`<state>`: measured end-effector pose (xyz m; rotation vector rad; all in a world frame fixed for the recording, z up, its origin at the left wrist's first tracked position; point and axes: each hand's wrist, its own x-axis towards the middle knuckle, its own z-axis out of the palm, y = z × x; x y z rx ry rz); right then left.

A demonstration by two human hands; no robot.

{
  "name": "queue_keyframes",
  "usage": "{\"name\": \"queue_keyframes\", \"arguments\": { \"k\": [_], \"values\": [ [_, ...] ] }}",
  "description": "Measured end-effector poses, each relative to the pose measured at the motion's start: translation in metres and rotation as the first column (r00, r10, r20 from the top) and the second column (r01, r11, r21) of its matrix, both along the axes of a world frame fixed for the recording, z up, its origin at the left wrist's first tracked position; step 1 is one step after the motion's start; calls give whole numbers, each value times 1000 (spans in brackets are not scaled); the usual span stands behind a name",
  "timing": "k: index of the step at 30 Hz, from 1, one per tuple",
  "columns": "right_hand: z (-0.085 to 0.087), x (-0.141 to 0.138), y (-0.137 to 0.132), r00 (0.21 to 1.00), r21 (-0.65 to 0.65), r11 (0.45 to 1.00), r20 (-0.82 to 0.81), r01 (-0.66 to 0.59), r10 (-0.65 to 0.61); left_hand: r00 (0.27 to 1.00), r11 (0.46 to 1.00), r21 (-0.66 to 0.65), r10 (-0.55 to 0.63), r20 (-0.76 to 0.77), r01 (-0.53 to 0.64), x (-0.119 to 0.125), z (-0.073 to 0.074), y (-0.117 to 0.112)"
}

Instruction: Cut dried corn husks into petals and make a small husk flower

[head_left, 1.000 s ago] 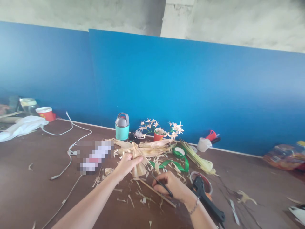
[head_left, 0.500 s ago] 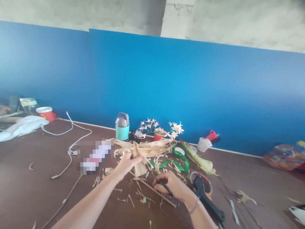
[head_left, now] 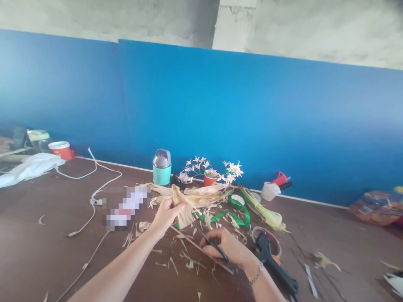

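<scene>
My left hand (head_left: 169, 214) pinches a pale dried corn husk (head_left: 185, 214), held upright over the scraps on the table. My right hand (head_left: 224, 246) is closed around the black handles of a pair of scissors (head_left: 217, 248). The scissor blades point up and left, toward the lower right edge of the husk; whether they touch it I cannot tell. Behind the hands lie more dried husks (head_left: 206, 196). A loose green ribbon (head_left: 244, 216) curls beside them, and small cut husk pieces are scattered beneath. A thin stick (head_left: 192, 242) lies under my right hand.
A black glue gun (head_left: 277, 268) rests right of my right hand, by a tape roll (head_left: 267, 231). Behind stand a turquoise flask (head_left: 162, 173) and a red cup (head_left: 209, 179) with husk flowers. A white cable (head_left: 92, 209) crosses the left. Another person's hand (head_left: 5, 144) shows far left.
The husk in my left hand has tilted and shifted slightly left. My right hand with the scissors has moved a little left too.
</scene>
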<state>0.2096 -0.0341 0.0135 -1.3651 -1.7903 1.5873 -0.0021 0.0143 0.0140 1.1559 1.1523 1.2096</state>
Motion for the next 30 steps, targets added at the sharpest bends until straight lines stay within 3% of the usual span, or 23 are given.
{"name": "queue_keyframes", "arguments": {
  "k": [17, 23, 30],
  "values": [
    [4, -6, -1, 998, 66, 998, 63, -6, 2, 991, 999, -1, -32, -127, 32, 4, 5, -6],
    [13, -7, -2, 993, 161, 987, 117, -2, -17, 996, 1000, 5, -3, -87, 3, 5, 5, -7],
    [10, -8, -1, 992, 198, 980, 124, 11, -36, 998, 999, -11, 40, -51, -40, 8, 7, -9]
  ]
}}
